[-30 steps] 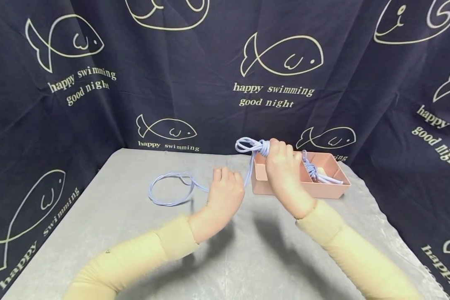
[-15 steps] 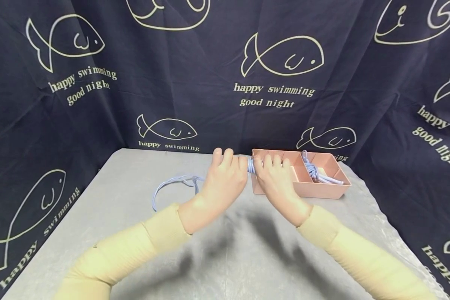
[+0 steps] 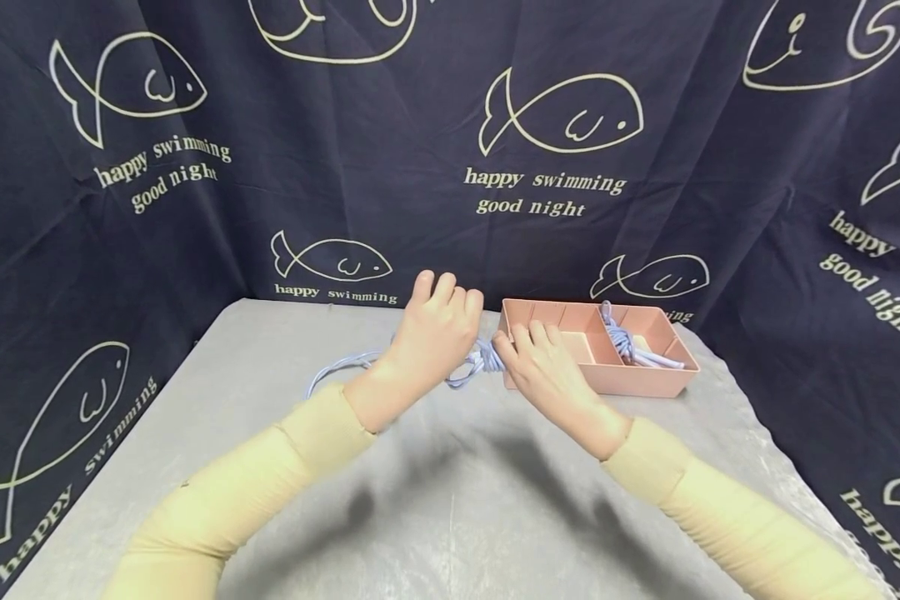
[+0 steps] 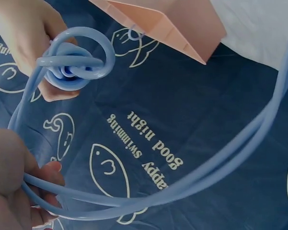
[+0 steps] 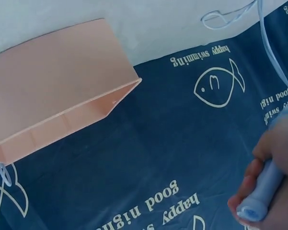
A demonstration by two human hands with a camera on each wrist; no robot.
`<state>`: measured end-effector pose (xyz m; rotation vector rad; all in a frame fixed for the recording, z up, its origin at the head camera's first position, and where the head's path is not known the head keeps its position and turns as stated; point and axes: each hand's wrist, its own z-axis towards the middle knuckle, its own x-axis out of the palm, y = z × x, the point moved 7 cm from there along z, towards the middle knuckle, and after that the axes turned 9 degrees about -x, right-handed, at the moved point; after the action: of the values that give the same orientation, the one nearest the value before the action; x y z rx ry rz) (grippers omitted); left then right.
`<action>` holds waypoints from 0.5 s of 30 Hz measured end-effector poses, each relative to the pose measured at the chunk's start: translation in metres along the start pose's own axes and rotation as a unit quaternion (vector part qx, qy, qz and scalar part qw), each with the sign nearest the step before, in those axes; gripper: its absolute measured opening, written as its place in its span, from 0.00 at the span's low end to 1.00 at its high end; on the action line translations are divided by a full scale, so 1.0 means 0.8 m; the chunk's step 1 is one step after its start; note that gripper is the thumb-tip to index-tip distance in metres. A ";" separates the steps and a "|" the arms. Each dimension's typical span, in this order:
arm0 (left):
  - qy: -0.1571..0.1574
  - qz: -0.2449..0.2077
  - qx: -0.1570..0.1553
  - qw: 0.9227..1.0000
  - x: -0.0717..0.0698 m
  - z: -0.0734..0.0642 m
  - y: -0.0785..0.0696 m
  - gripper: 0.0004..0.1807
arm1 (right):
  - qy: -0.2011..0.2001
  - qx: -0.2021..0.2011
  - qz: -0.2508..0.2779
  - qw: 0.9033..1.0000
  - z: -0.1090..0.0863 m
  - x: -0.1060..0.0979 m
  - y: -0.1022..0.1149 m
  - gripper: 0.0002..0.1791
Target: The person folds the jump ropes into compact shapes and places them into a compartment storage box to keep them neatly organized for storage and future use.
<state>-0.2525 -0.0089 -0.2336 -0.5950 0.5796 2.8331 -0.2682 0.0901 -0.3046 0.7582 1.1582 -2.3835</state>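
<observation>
A light blue jump rope is held between both hands above the table. My right hand (image 3: 543,367) grips its pale blue handle (image 5: 266,189). Cord wound in a tight coil (image 3: 487,357) sticks out toward the left, with a loop at its end seen in the left wrist view. My left hand (image 3: 437,329), left of the coil and raised a little higher, holds the doubled cord (image 4: 148,199). A length of that cord hangs from it and loops onto the table at the left, partly hidden by the forearm.
Behind my right hand stands a pink divided box (image 3: 637,382). Its right compartment holds another wound blue rope (image 3: 621,340) with pale handles. A grey cloth covers the table (image 3: 450,517); dark fish-print curtains (image 3: 420,167) hang around the back and sides.
The coil has come down and left from above the box, and the right hand with it. The left hand met the right, then rose leftward with the cord. The table loop has been drawn in slightly.
</observation>
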 end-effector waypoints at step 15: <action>0.033 -0.027 0.001 0.999 0.040 -0.003 0.018 0.13 | 0.021 -0.144 0.033 0.989 -0.002 -0.018 0.022 0.17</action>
<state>-0.2845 -0.0197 -0.2448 -0.6942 0.5678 2.7710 -0.2464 0.0828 -0.3071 0.7387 1.4315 -2.0948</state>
